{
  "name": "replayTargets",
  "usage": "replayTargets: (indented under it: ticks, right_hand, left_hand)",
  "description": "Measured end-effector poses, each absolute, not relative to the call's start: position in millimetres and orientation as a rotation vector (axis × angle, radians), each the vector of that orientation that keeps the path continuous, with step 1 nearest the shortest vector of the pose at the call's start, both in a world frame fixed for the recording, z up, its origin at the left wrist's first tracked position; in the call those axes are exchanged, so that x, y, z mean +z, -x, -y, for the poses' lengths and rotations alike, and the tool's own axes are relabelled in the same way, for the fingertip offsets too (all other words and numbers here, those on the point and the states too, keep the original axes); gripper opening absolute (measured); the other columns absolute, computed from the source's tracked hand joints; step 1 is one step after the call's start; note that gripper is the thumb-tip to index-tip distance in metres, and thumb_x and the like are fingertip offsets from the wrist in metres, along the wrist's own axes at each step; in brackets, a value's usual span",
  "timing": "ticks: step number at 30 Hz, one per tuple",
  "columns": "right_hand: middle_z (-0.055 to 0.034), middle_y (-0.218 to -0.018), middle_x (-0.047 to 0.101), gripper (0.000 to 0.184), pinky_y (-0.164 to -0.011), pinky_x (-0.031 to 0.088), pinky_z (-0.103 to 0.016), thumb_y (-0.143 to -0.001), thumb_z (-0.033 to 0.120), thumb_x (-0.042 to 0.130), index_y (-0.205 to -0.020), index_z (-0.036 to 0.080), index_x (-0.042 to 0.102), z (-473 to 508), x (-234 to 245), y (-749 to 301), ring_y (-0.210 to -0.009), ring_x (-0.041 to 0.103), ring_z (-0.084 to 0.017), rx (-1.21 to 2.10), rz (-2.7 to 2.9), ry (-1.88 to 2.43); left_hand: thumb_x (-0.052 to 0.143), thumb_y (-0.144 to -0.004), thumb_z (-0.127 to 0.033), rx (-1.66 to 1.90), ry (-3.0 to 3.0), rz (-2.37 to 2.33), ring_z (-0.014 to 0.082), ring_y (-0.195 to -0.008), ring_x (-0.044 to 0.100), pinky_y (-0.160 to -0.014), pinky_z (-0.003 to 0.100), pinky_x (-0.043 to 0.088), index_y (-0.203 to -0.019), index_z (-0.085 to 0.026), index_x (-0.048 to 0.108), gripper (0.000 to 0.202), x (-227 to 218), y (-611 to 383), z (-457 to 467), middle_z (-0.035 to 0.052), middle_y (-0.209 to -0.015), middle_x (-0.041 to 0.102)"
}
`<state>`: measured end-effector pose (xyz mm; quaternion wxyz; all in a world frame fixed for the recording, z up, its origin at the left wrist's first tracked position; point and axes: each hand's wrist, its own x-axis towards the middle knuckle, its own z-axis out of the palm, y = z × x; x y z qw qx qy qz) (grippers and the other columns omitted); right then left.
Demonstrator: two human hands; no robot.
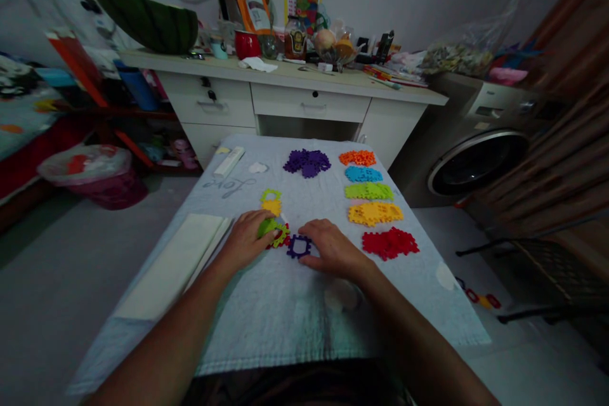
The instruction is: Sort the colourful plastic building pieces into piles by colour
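My left hand point(247, 238) grips a lime-green toothed plastic building piece point(275, 233) between thumb and fingers. Red pieces show partly beneath it. My right hand point(332, 247) has its thumb and fingertips on a dark purple square frame piece point(299, 246), just right of the green one. Beyond the left hand lie a yellow piece point(273, 207) and a green ring-like piece point(271, 194), touching each other. Purple pieces point(307, 162) are heaped farther back. On the right are groups of orange point(358, 158), blue point(363, 174), green point(369, 191), yellow point(375, 213) and red pieces point(390, 243).
A light cloth covers the table point(266, 317). Folded pale material point(174, 266) lies along its left side, with a white narrow box point(229, 162) behind. A cluttered desk point(314, 103) stands beyond, a washing machine point(469, 146) to the right, a pink bin point(102, 181) left.
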<state>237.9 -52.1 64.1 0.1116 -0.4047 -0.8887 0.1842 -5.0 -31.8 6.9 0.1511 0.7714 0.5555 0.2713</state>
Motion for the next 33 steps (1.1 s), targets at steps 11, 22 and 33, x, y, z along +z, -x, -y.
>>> replayTargets:
  ticks: [11, 22, 33]
  right_hand:
    - [-0.0102, -0.111, 0.061, 0.046, -0.096, 0.041, -0.038, -0.075, 0.022, 0.068, -0.12, 0.015, 0.059, 39.7, 25.4, -236.5, -0.104, 0.053, -0.023, 0.584, 2.497, 1.119]
    - [-0.013, -0.133, 0.051, 0.066, -0.107, 0.033, -0.045, -0.068, 0.017, 0.059, -0.133, 0.015, 0.048, 38.2, 13.1, -238.2, -0.123, 0.041, -0.028, 0.563, 2.317, 1.216]
    - [-0.0111, -0.127, 0.056, 0.066, -0.101, 0.038, -0.045, -0.068, 0.014, 0.055, -0.133, 0.019, 0.049, 36.1, 14.5, -238.7, -0.117, 0.046, -0.028, 0.565, 2.29, 1.239]
  left_hand:
    - [0.058, -0.08, -0.041, 0.793, -2.2, -1.592, 0.0277, -0.118, 0.054, -0.104, 0.044, 0.039, -0.113, -0.021, 0.06, 0.038, 13.5, 3.0, 34.7, 0.0084, -0.124, 0.063]
    - [0.061, -0.079, -0.044, 0.788, -2.162, -1.653, 0.0291, -0.127, 0.049, -0.109, 0.047, 0.037, -0.114, -0.023, 0.062, 0.041, 6.0, 6.6, 34.3, 0.0086, -0.134, 0.056]
    - [0.057, -0.08, -0.041, 0.775, -2.229, -1.648, 0.0298, -0.129, 0.047, -0.11, 0.048, 0.035, -0.124, -0.019, 0.056, 0.049, -0.7, 3.9, 32.3, 0.011, -0.135, 0.057]
